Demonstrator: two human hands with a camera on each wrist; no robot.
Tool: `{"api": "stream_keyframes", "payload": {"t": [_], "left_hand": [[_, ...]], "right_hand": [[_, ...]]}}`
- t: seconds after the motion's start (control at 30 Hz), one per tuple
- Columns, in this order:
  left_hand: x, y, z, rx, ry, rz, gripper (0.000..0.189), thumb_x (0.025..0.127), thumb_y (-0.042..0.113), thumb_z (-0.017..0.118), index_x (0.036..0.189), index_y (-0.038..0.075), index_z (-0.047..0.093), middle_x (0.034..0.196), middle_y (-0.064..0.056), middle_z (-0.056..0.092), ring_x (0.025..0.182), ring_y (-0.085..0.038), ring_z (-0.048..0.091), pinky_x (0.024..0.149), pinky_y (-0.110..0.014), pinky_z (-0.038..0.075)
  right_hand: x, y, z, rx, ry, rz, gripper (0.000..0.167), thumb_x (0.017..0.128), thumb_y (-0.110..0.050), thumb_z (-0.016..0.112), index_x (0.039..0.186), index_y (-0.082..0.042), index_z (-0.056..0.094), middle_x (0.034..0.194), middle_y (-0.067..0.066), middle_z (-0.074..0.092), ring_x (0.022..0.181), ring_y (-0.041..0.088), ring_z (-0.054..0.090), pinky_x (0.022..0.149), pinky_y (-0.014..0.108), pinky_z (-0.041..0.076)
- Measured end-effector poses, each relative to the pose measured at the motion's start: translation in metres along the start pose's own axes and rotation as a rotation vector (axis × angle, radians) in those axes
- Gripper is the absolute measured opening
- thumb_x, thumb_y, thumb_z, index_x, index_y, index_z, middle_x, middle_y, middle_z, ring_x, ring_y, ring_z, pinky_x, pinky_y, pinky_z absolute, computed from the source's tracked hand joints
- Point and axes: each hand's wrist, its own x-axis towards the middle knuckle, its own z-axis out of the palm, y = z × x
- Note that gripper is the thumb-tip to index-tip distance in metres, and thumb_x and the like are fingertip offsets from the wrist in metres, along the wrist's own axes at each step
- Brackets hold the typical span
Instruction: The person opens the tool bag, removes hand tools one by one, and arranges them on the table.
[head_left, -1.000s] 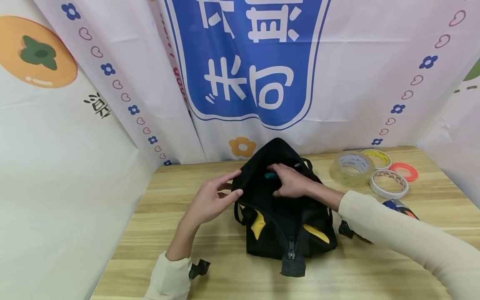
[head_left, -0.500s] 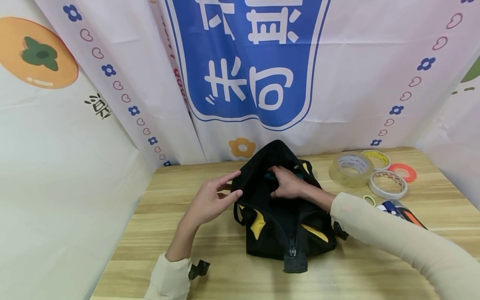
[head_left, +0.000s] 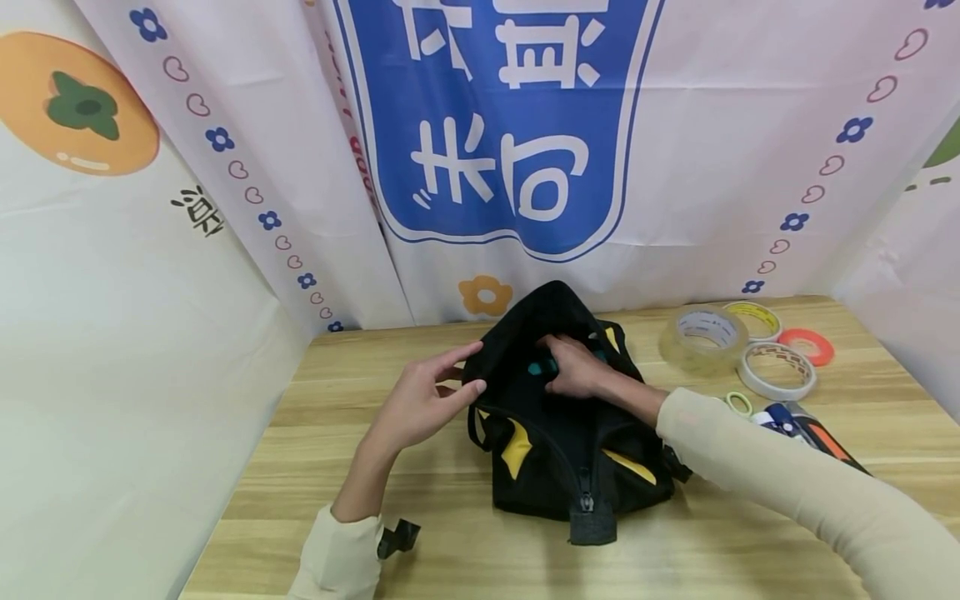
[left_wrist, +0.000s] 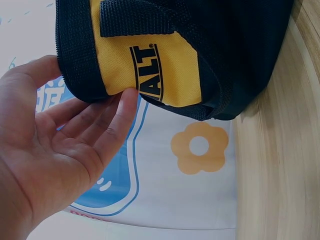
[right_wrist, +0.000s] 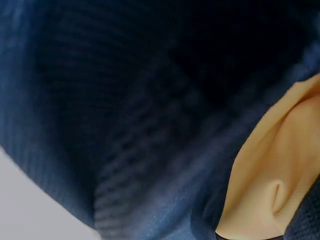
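Note:
A black and yellow tool bag (head_left: 517, 446) lies unzipped on the table, its mouth spread. My left hand (head_left: 427, 400) pinches the left edge of the mouth, thumb on one side and fingers on the other. In the left wrist view that hand (left_wrist: 75, 130) holds the rim beside the yellow lettered panel (left_wrist: 175, 65). My right hand (head_left: 576, 367) is inside the bag, its fingers bent over a teal and black object (head_left: 536, 368) that shows on both sides of it. The right wrist view has only dark fabric and a yellow patch (right_wrist: 275, 165); the hand is hidden there.
At the back right lie a wide clear tape roll (head_left: 678, 354), a white roll (head_left: 768, 387), a yellow-cored roll (head_left: 775, 329) and a red ring of tape (head_left: 823, 346). Near the right sleeve are a green-looped handle (head_left: 740, 405) and a grey and orange tool (head_left: 828, 437). A printed curtain (head_left: 690, 208) hangs behind.
The teal object has shifted toward the front of the bag under my right hand. The right forearm has drawn slightly left, uncovering the green loop and orange tool. My left hand stays put.

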Motion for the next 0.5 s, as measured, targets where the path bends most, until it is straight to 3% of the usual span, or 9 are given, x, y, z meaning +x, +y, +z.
{"api": "stream_keyframes", "payload": {"t": [0.1,0.3,0.5], "left_hand": [[-0.0003,0.0,-0.0003,0.001,-0.001,-0.002,0.055,0.103,0.022,0.072,0.156,0.014,0.059,0.158,-0.015,0.059,0.121,-0.033,0.074,0.095,-0.044,0.066],[-0.0008,0.0001,-0.0007,0.011,0.004,-0.003,0.054,0.103,0.022,0.072,0.155,0.014,0.059,0.157,-0.015,0.06,0.12,-0.033,0.075,0.095,-0.043,0.066],[-0.0005,-0.0002,-0.0007,0.017,0.008,0.005,0.054,0.103,0.023,0.072,0.155,0.014,0.06,0.157,-0.014,0.06,0.12,-0.032,0.075,0.094,-0.042,0.066]], "right_hand": [[-0.0011,0.0003,0.002,-0.007,0.007,-0.016,0.068,0.085,-0.002,0.081,0.147,0.006,0.054,0.142,0.03,0.059,0.129,0.044,0.06,0.109,0.055,0.053],[-0.0017,0.0023,0.0072,-0.041,0.039,-0.086,0.064,0.079,0.002,0.081,0.139,0.007,0.059,0.122,0.024,0.065,0.096,0.03,0.066,0.083,0.04,0.059],[-0.0022,0.0027,0.0103,-0.068,0.032,-0.124,0.054,0.083,-0.005,0.085,0.132,0.004,0.064,0.114,0.02,0.069,0.095,0.028,0.066,0.081,0.039,0.059]]}}
